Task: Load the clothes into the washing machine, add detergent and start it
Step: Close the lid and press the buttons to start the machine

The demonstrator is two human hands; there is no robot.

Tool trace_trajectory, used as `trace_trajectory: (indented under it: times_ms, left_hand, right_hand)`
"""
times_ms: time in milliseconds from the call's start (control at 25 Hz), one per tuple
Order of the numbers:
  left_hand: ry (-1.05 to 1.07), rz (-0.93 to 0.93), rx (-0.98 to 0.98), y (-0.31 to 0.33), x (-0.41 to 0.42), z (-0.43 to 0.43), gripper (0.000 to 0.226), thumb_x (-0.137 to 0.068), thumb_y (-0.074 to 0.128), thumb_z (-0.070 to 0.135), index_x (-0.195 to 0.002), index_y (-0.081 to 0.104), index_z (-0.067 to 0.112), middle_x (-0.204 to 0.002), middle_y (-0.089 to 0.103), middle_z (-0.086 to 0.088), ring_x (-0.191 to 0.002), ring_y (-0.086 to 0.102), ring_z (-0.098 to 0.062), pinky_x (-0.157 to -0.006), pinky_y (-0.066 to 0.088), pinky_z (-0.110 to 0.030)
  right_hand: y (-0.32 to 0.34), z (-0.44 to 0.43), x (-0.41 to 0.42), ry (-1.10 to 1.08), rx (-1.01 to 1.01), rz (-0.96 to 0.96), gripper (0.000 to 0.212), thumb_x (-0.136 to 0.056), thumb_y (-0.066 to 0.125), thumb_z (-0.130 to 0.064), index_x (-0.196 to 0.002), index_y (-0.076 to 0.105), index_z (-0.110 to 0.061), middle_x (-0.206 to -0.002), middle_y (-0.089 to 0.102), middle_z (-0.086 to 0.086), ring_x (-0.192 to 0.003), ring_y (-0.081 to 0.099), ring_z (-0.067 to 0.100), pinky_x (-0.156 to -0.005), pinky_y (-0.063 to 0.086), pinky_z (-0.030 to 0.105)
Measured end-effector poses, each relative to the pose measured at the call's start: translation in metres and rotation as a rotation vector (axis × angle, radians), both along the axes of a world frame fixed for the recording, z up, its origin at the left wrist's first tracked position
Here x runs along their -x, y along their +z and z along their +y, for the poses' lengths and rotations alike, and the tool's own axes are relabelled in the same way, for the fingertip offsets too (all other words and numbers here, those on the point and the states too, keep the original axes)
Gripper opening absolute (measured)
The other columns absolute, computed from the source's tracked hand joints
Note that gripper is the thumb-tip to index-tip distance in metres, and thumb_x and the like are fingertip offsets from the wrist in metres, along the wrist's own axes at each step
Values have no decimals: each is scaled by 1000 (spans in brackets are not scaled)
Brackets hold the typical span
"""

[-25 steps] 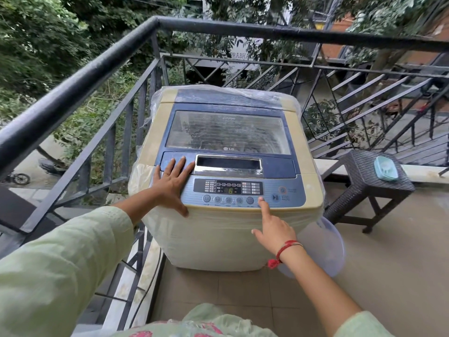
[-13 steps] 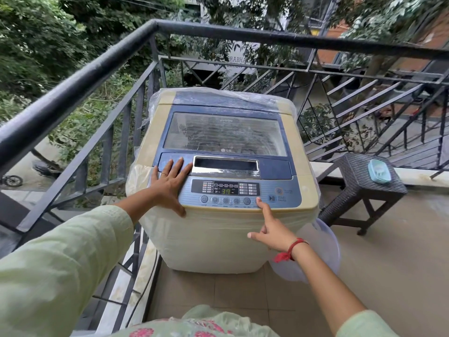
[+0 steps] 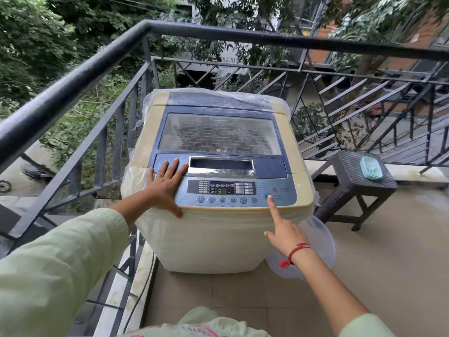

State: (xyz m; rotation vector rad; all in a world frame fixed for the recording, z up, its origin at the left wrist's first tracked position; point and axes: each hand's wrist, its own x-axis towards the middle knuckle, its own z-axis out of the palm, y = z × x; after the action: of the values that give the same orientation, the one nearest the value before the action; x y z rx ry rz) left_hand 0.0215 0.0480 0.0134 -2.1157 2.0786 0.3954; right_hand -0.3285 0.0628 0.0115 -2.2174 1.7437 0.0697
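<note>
So, the washing machine [image 3: 213, 239] is parked in the far-left corner of the balcony, tucked right up against the black railing [image 3: 218, 35], with clear plastic film bunched round its top. The lid [image 3: 218, 135] is shut, and what's under its hazy window can't really be made out.

The left hand [image 3: 165, 188] is laid flat on the left end of the top, same spot as before. Its fingers are straight and spread over the blue strip and the edge of the control panel [image 3: 228, 190], with nothing gripped.

The right hand [image 3: 286, 237] is where the change is. Half a second back the index finger [image 3: 273, 207] was set at the right end of the row of round buttons. Now it's been shifted further right, tip on the start/pause button [image 3: 278, 197]. The other fingers are curled in, the thumb is stuck out to the left, and nothing is held. The display [image 3: 222, 188] reads differently too: a single green 7 is shown, where two digits were lit before.

Off to the right, a dark woven stool [image 3: 349, 181] is stood apart from the machine, with a teal soap case [image 3: 371, 167] on it. A translucent plastic basin [image 3: 323, 239] is propped just beside the machine's near-right corner.
</note>
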Motion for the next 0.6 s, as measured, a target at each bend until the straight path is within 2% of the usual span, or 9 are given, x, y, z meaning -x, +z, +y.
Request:
trace_trajectory:
  times_ms: [120,240,320,400,480,520,600]
  left_hand:
    - [-1,1,-2,-1,-1,-1,150,-44,82,63,-144,-26,33,-155,-28,-2,-142,-24,-27,-112,-11,-58]
    - [-4,1,-6,-1,-2,-1,150,-43,81,63,-143,-27,33,-154,-28,-2,-142,-25,-28,-112,-12,-58]
    - [-4,7,-6,0,-1,-1,150,-44,82,63,-143,-27,33,-154,-28,-2,-142,-25,-27,-112,-12,-57]
    - [-6,10,-10,1,-1,-1,149,-45,82,62,-143,-26,33,-154,-28,-2,-142,-25,-27,-111,-13,-57]
    - [-4,9,-5,1,0,0,149,-45,82,62,-144,-26,32,-154,-28,-2,-142,-25,-28,-111,-12,-57]
    - [-2,6,-2,1,0,0,149,-45,82,62,-144,-25,32,-155,-28,-2,-142,-25,-27,-112,-12,-57]
    - [-3,4,3,1,0,0,149,-44,82,63,-144,-24,32,-155,-28,-2,-142,-24,-27,-112,-12,-58]
  right_hand:
    - [4,-12,-10,-33,-36,37,83,-88,56,-30,-145,-4,-29,-102,65,11,-93,63,29,-75,47,35]
    - [9,-23,-24,-6,-4,162,67,-87,55,-25,-138,12,-16,-104,64,11,-95,62,31,-70,44,35]
    - [10,-24,-25,6,-14,178,69,-88,54,-25,-140,9,-14,-104,64,11,-93,63,30,-69,44,34]
    - [7,-12,-18,13,-30,122,88,-88,56,-35,-145,-8,-18,-106,63,11,-94,63,30,-74,47,35]
    - [-4,11,-6,33,67,27,94,-87,53,-40,-144,-21,-27,-102,66,10,-90,64,33,-72,50,38]
    - [-11,24,-1,39,130,-23,90,-88,51,-39,-142,-21,-32,-100,67,9,-87,65,35,-69,50,40]
    - [-23,48,7,36,214,-154,78,-88,53,-34,-138,-7,-38,-95,69,5,-77,66,37,-60,49,40]
